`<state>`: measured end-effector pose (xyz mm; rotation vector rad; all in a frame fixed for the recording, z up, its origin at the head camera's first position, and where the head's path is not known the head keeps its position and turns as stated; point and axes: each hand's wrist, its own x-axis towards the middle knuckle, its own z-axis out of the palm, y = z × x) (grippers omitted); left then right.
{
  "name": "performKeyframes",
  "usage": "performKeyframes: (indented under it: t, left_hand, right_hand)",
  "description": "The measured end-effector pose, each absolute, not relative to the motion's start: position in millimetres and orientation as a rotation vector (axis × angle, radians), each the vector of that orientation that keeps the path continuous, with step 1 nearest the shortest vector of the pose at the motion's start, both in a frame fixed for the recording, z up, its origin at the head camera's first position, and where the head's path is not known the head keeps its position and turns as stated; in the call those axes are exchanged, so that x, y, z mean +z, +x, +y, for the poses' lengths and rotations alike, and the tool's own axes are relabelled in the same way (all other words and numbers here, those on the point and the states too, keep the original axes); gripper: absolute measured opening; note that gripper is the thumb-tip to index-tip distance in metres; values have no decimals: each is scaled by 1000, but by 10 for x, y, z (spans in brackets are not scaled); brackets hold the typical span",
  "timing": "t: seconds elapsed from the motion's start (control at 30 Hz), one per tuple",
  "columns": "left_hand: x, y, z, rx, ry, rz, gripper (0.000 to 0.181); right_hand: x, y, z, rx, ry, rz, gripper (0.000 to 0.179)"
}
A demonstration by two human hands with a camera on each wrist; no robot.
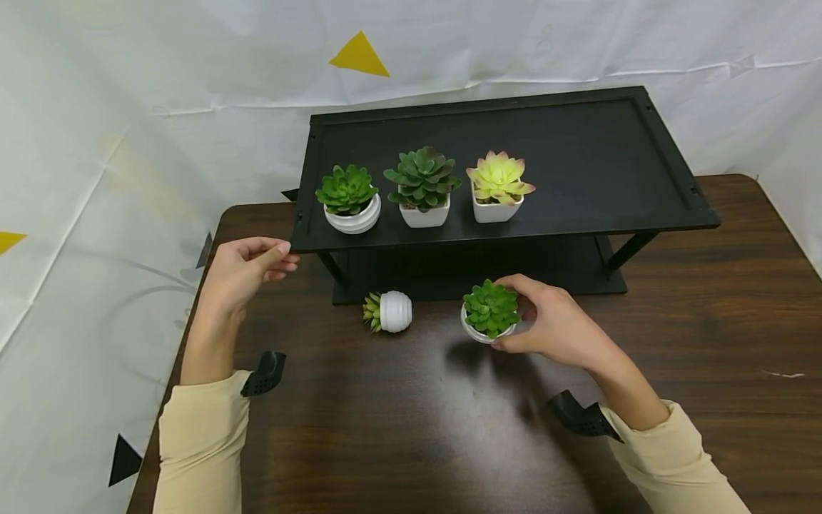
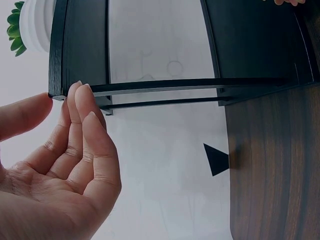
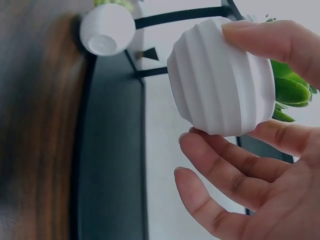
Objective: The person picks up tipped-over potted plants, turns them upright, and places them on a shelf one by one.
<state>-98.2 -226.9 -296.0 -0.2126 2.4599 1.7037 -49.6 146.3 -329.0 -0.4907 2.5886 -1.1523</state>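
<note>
My right hand [image 1: 557, 323] holds a small potted succulent [image 1: 491, 307] by its pot, upright above the table in front of the shelf. In the right wrist view its ribbed white pot [image 3: 215, 80] sits between thumb and fingers, with green leaves partly behind the hand. With thumb and fingertips, my left hand [image 1: 239, 277] pinches the front left corner of the black two-tier shelf [image 1: 584, 164]. A row on the top tier holds a green succulent in a round pot [image 1: 347, 196], a dark green one [image 1: 424, 182] and a yellow-green one [image 1: 498, 184], both in square pots.
Another potted succulent [image 1: 393, 312] lies on its side on the brown wooden table [image 1: 359, 428], near the front of the lower tier [image 1: 449, 268]. A white sheet [image 1: 514, 36] with yellow and black triangles hangs behind and to the left.
</note>
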Motion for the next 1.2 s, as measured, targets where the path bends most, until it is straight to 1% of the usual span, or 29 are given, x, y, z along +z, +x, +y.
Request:
performKeyframes:
  t: [0.43,0.7,1.2]
  left_hand:
    - [-2966,-985,-2265,1720,-212,2454,32]
    - [-2963,-987,-2265,1714,-213,2455,31]
    - [-2958,-979,-2260,1702,-211,2466,33]
  right_hand:
    - [-3010,-540,1613,-1118,-470,2643,63]
    - [-2850,-592,1749,-1076,-381,2644,72]
    - [-2643,-676,1949,-998,-314,2726,70]
